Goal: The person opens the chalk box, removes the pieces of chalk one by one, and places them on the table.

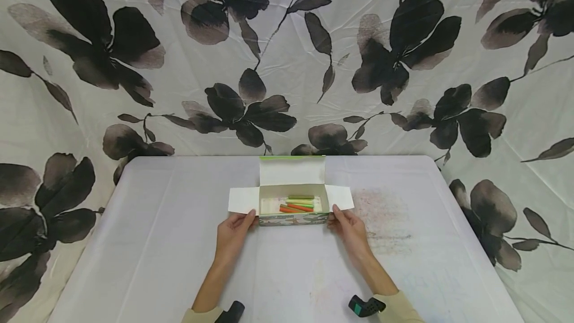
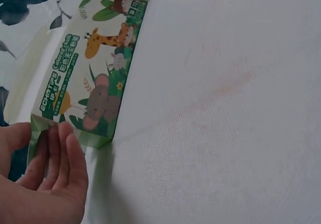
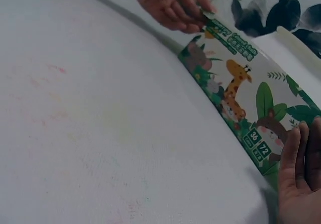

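An open cardboard box of coloured chalk (image 1: 293, 220) stands on the table, its printed front showing a giraffe and an elephant in the left wrist view. Several green and orange chalk sticks (image 1: 300, 207) lie inside. My left hand (image 1: 234, 236) pinches the left side flap (image 1: 244, 200), thumb above and fingers underneath. At the other end, my right hand (image 1: 352, 236) holds the right side flap (image 1: 339, 197) with the thumb on top; its other fingers are partly hidden below. The lid (image 1: 292, 171) stands raised at the back.
The box sits on a white table (image 1: 179, 263) with faint reddish smudges (image 1: 385, 213) right of it. Behind the table's far edge hangs a white cloth (image 1: 314, 128) with dark flowers. Dark devices (image 1: 366, 306) are worn at both wrists.
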`<state>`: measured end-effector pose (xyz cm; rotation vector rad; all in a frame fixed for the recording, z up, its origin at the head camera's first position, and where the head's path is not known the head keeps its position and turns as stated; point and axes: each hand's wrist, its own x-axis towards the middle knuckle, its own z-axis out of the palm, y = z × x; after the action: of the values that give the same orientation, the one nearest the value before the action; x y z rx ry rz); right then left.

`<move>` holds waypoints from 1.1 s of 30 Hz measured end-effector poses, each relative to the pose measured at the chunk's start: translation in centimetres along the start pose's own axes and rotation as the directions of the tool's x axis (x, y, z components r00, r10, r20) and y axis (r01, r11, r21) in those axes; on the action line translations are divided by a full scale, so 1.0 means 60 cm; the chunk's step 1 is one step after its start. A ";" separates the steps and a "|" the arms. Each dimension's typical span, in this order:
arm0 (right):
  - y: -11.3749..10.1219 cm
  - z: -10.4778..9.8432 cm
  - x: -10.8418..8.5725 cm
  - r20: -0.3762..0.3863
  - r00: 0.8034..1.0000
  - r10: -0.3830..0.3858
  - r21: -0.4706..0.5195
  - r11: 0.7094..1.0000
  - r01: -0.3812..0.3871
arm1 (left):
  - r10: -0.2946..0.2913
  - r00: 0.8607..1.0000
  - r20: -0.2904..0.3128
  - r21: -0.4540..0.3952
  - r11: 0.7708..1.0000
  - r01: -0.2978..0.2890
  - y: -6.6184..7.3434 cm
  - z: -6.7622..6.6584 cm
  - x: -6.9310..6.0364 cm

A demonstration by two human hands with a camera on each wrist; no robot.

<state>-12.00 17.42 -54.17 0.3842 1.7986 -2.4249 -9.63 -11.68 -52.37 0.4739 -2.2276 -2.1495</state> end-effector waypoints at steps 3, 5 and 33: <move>0.005 0.002 0.000 0.008 0.999 0.034 0.062 0.997 -0.035 | -0.045 0.999 -0.002 -0.022 0.999 0.045 0.001 0.002 -0.002; 0.009 0.004 0.000 0.015 0.998 0.054 0.099 0.994 -0.055 | -0.063 0.998 -0.002 -0.036 0.997 0.063 0.001 0.004 -0.004; 0.003 0.003 -0.010 0.055 0.996 0.076 0.032 0.996 -0.077 | -0.213 0.976 0.040 -0.122 0.969 0.216 0.009 0.018 -0.015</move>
<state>-11.43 17.15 -54.13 0.3803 1.6916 -2.3930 -9.14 -10.43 -51.75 0.7154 -2.1253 -2.3946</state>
